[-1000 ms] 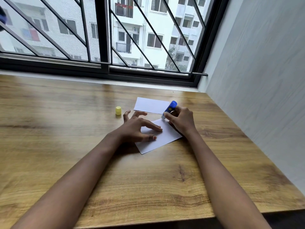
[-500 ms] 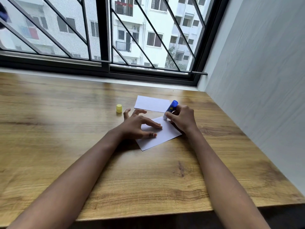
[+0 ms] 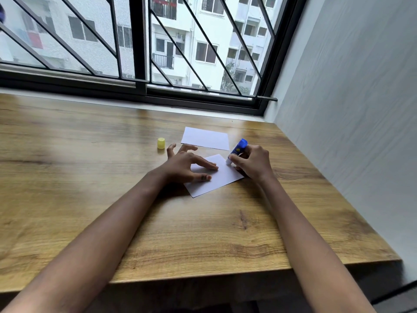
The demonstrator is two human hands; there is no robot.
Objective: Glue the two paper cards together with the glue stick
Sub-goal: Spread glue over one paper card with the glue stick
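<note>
Glue stick [image 3: 237, 151] sits tilted in my right hand [image 3: 253, 162], fingers curled round it, tip on the far corner of the near card [image 3: 222, 177]. My left hand [image 3: 185, 167] presses straight fingers on that card so it won't slide. The far card [image 3: 205, 138] waits for later.

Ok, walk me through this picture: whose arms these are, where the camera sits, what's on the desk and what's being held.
There is no machine here. A person works with bare hands, filmed by a wide-angle camera worn on the head, looking forward and down. On the wooden desk the left hand presses the near card flat. The right hand grips a blue glue stick, tip down at that card's far edge. The far card lies apart, and a yellow cap stands to its left.
</note>
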